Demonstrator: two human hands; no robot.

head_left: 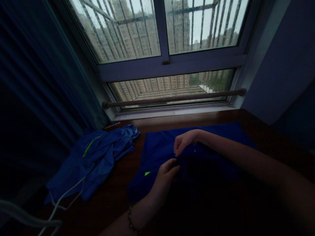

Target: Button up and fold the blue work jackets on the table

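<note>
A dark blue garment (157, 147) with a small neon-green mark lies spread on the dark wooden surface, its lower part lost in shadow. My right hand (185, 141) is closed in a pinch over its middle, and a tiny white bit shows at the fingertips. Just below and touching the same area, my left hand (168, 172) has thumb and fingers pinched together on the cloth. A beaded bracelet (131, 220) circles my left wrist. Exactly which part of the garment the fingers grip is too dark to make out.
To the left lies a second, crumpled blue garment (98, 157) with a green stripe. White cords (60, 200) cross the lower left. A blue curtain (46, 72) hangs at the left. Behind the wooden surface (197, 118) are a horizontal bar (172, 99) and a window with outside bars.
</note>
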